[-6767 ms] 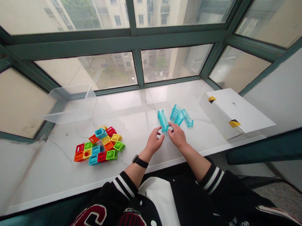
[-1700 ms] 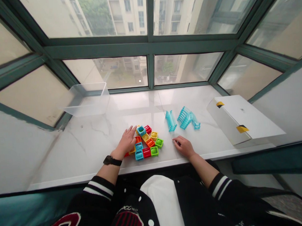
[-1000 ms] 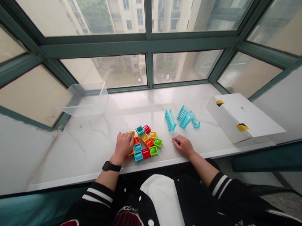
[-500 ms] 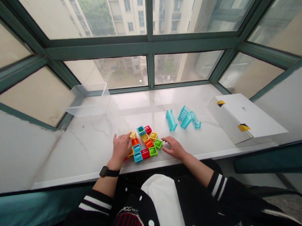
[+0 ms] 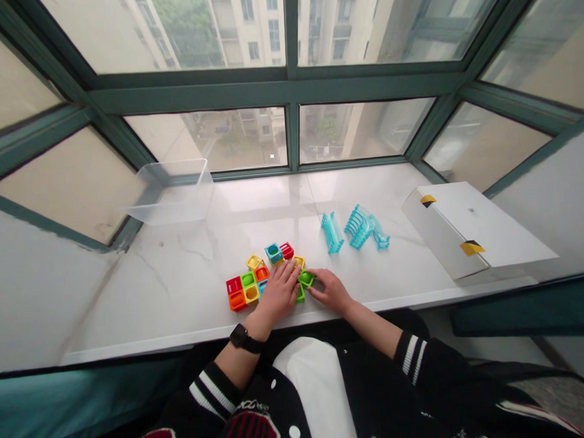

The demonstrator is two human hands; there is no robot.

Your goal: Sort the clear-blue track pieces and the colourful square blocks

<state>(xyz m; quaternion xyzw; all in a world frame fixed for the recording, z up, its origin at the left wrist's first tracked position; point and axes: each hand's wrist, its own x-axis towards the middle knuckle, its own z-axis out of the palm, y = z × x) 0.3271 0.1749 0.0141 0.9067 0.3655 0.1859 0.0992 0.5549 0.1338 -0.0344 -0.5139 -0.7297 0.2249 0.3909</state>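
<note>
Colourful hollow toy blocks lie close together near the front edge of the sill. My left hand [image 5: 279,290] rests flat over the middle of the group, fingers stretched out, hiding several blocks beneath. To its left are a red block [image 5: 233,285], an orange block [image 5: 237,301] and a yellow block [image 5: 251,294]. At the far side sit a blue block [image 5: 273,253] and a red block [image 5: 286,250]. My right hand [image 5: 331,291] pinches a green block [image 5: 305,279] at the group's right side between thumb and fingers.
Clear light-blue plastic track pieces [image 5: 332,233] lie to the right of the blocks. A white box [image 5: 476,230] with yellow-black tabs stands at the right. A transparent bin [image 5: 180,208] is at the back left, by the window frame [image 5: 277,94].
My left hand has moved right from the yellow block at the left onto the middle of the group, uncovering the left blocks. My right hand has closed in on the green block.
</note>
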